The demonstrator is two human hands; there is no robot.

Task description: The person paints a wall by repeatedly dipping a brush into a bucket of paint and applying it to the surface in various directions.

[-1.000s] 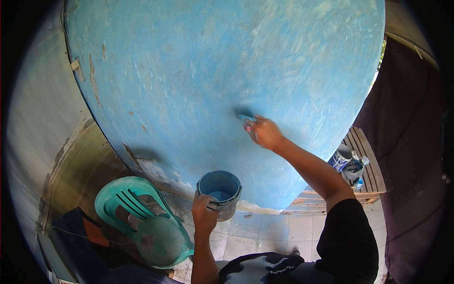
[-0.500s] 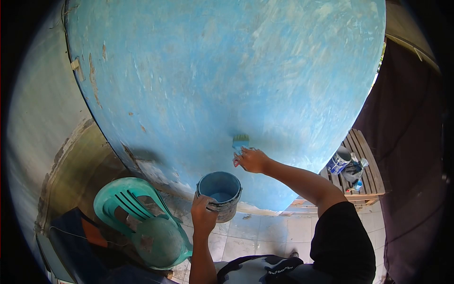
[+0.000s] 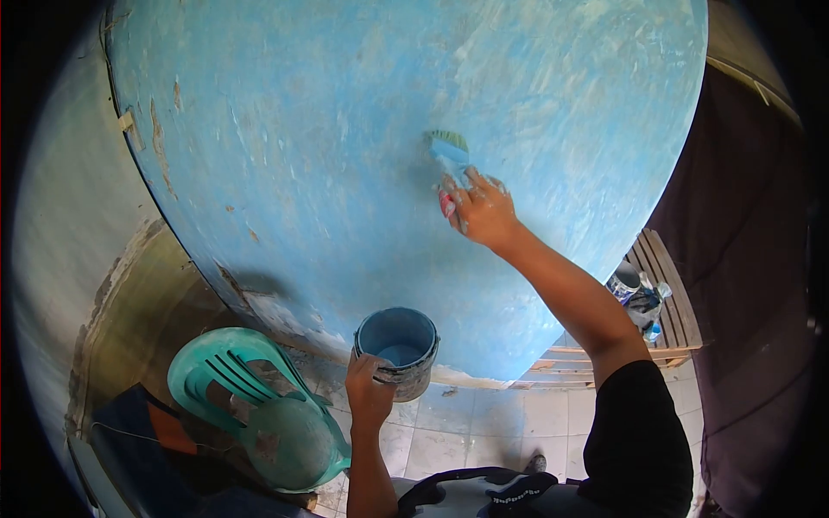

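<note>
My right hand [image 3: 484,207] is closed around the handle of a paintbrush [image 3: 449,151], whose green bristles meet the wall. Blue paint covers the brush's ferrule, and pale smears mark the fingers. The wall [image 3: 363,181] is painted patchy light blue, with flaking spots at its left side. Lower down, my left hand [image 3: 370,384] grips the side of a bucket [image 3: 406,380] by its rim. Light blue paint [image 3: 402,355] lies in the bottom of that bucket.
A green plastic chair [image 3: 289,440] stands at the lower left beside dark blue items [image 3: 142,432]. On the right, a slatted wooden bench [image 3: 669,298] carries a paint can [image 3: 623,281] and a plastic bag [image 3: 649,302]. A dark curtain [image 3: 747,285] hangs beyond it, and pale floor tiles [image 3: 449,427] lie below.
My right hand has swept the paintbrush upward along the wall, and the brush now tilts to the left. The left hand and bucket have hardly shifted.
</note>
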